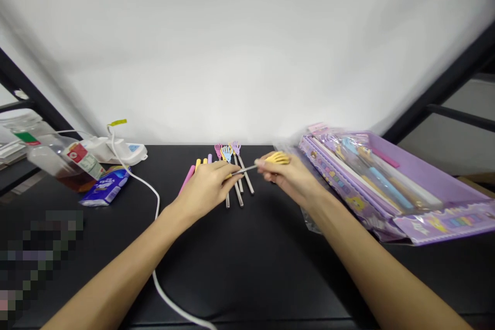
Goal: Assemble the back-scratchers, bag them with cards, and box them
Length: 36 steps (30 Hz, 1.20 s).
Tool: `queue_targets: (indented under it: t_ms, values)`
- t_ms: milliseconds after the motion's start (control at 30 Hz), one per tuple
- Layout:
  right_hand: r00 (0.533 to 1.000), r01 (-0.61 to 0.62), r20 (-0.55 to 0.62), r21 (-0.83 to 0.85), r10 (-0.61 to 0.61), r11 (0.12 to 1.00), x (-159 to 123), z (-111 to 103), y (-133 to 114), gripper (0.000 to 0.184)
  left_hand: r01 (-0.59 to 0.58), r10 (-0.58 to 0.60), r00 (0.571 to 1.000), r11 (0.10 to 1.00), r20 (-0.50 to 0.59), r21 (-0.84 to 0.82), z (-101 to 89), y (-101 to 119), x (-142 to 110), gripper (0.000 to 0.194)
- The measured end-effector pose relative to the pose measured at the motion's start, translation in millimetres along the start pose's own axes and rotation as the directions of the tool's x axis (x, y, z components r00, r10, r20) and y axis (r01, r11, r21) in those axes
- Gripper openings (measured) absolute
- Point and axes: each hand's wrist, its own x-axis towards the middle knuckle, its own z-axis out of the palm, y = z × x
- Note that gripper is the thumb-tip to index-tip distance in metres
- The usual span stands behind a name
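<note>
Between my hands is a back scratcher with a yellow claw head (pixel 279 158) and a thin metal rod (pixel 247 169). My right hand (pixel 285 174) pinches the rod just below the head. The fingers of my left hand (pixel 209 184) are closed round the other end, where a bit of yellow shows. Under and behind my hands lie several metal scratcher rods (pixel 246 175) with pink, blue, yellow and purple claw heads (pixel 227 153). Several coloured tubes (pixel 188 178), pink, yellow and purple, stick out from behind my left hand, which partly hides them.
On the right stands an open purple display box (pixel 421 165) with packaged scratchers, clear plastic wrap (pixel 309 219) beside it. At left are a bottle of brown liquid (pixel 65 157), a blue tissue pack (pixel 106 188) and a power strip (pixel 129 153). A white cable (pixel 158 206) crosses the black table (pixel 247 268).
</note>
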Motion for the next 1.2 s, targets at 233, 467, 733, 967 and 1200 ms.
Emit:
queue_targets:
  t_ms: [233,467,733,967,1200]
  values:
    - [1.000,-0.011,0.023,0.126,0.008,0.992,-3,14,11,0.027,-0.019,0.019,0.999,1.000,-0.046,0.004,1.9,-2,-1,0.014]
    - [0.958,0.205,-0.234,0.151,-0.167,0.967,4,-7,-3,0.031,0.017,-0.017,0.999,1.000,-0.046,0.005,-6.8,-13,2,0.013]
    - [0.997,-0.005,0.078,0.066,-0.001,0.998,-7,19,11,0.034,-0.039,0.041,0.999,0.997,-0.028,0.066,2.6,-1,1,0.012]
    - [0.937,0.245,-0.286,0.120,-0.203,0.962,6,-9,-3,0.037,0.057,-0.059,0.997,0.998,0.055,0.033,-9.8,-13,4,0.010]
    - [0.788,0.471,-0.545,0.236,-0.286,0.850,12,-24,-19,0.044,0.084,-0.098,0.985,0.991,0.144,0.101,-18.7,-8,8,0.009]
